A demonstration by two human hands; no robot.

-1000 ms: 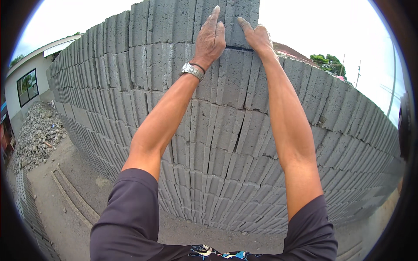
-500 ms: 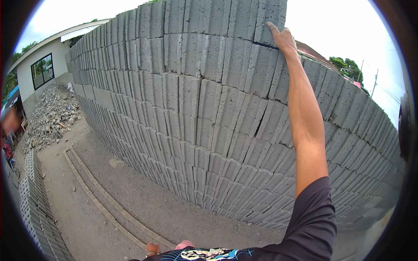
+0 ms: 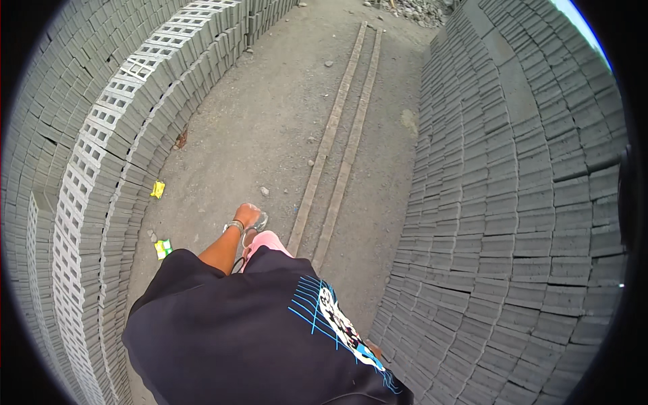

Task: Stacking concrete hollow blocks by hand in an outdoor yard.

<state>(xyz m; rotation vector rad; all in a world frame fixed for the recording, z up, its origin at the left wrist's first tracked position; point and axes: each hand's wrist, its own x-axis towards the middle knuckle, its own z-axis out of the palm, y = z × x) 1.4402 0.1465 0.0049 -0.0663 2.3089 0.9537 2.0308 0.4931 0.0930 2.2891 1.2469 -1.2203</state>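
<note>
My left hand (image 3: 248, 215) hangs low ahead of my dark shirt (image 3: 223, 324), with a bracelet at the wrist. Its back faces up and its fingers are foreshortened, so I cannot tell whether it is open or closed. Something grey shows right beside it, too small to name. Of my right hand or arm only a sliver of skin (image 3: 373, 348) appears past the shirt's printed edge; its fingers are hidden. The tall stack of grey concrete blocks (image 3: 472, 202) stands close on that side. Pink cloth (image 3: 268, 241) shows below the shirt front.
A lower row of hollow blocks (image 3: 91, 158) curves along the left, with more stacks behind it. Two long narrow strips (image 3: 331, 135) lie on the dirt ground (image 3: 243, 121). Yellow (image 3: 157, 189) and green-yellow wrappers (image 3: 163, 249) lie by the row. Rubble (image 3: 422, 10) is at the far end.
My view has swung down and left, from the stack's face to the ground between the rows. My right hand has come off the top block and dropped mostly out of sight.
</note>
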